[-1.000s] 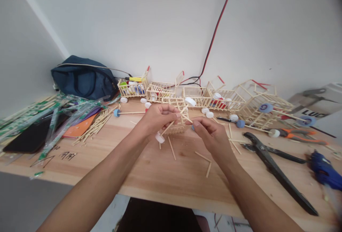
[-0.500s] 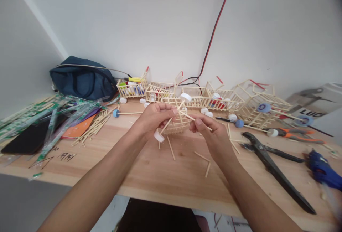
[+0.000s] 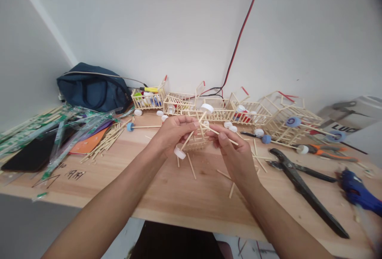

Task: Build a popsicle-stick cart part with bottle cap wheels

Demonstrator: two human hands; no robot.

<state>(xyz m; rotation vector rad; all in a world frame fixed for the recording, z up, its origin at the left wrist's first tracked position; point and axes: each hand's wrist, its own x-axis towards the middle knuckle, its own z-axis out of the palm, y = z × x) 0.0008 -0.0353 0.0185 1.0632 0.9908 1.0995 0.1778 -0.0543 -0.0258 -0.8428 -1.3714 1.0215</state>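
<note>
From here I see a plain white wall (image 3: 179, 20) closing off the far side, with a red and black cable (image 3: 241, 28) running down it to the bench. Below it lies a pale wooden tabletop (image 3: 167, 195), crowded along its far edge.

At the far left a dark blue bag (image 3: 92, 90) leans on the wall. Nearer on that side are green plastic wrappers (image 3: 59, 131), with a pile of sticks (image 3: 104, 141) just to their right. A row of finished stick carts (image 3: 238, 110) lines the wall from the middle to the right. On the right lie long black cutters (image 3: 301, 185), orange-handled pliers (image 3: 331, 150) beyond them, and a blue glue gun (image 3: 356, 191) at the right edge.

In the middle, raised off the tabletop, a small stick frame (image 3: 198, 139) sits between both hands. My left hand (image 3: 173, 133) has its fingers curled round the frame's left side, a white cap (image 3: 180, 153) hanging just below them. My right hand (image 3: 235, 155) has its fingers pinched narrow on a thin stick (image 3: 222, 134) that slants up and left into the frame. Loose sticks (image 3: 191, 165) lie on the wood beneath.
</note>
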